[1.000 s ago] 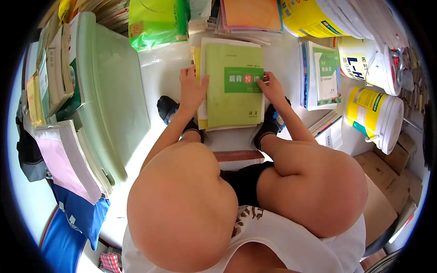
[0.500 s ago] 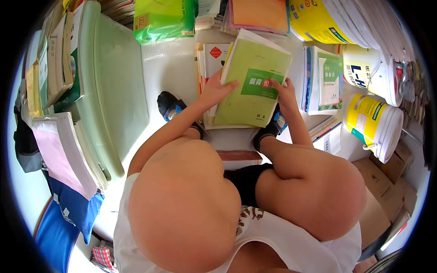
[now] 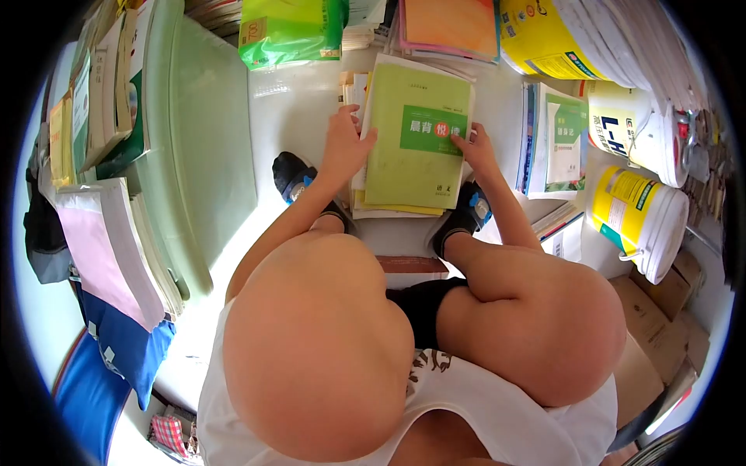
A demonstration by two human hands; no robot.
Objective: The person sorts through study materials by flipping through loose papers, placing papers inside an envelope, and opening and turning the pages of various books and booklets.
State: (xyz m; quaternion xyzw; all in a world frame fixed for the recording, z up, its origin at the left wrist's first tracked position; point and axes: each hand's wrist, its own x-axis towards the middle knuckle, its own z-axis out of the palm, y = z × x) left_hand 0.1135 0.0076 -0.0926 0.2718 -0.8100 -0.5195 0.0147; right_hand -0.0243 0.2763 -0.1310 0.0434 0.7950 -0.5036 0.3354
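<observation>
Green book [image 3: 420, 175] had swung back from its clockwise slant half a second earlier, and now covered the white cover with the red diamond that was showing underneath. Watching remotely, I had it at upper centre of the frame, over a pile of books [image 3: 356, 87], though I couldn't tell if it was fully resting. Its long axis ran up and down the frame, top tipped slightly right, title reading upright. Left hand [image 3: 347, 144] was spread, thumb at the left edge, fingers out over the pile. Right hand [image 3: 475, 149] looked to be pinching the right edge, thumb on the cover, fingertips hidden. My read: this was the lining-up step, and the next move called for gentle, even pressure from both sides so nothing skewed. Further out, a black shoe [image 3: 470, 210] sat just beside it on the right, a green plastic pack [image 3: 291, 35] at upper left, an orange folder [image 3: 449, 23] up top, a yellow-labelled bucket [image 3: 625, 203] at right.
</observation>
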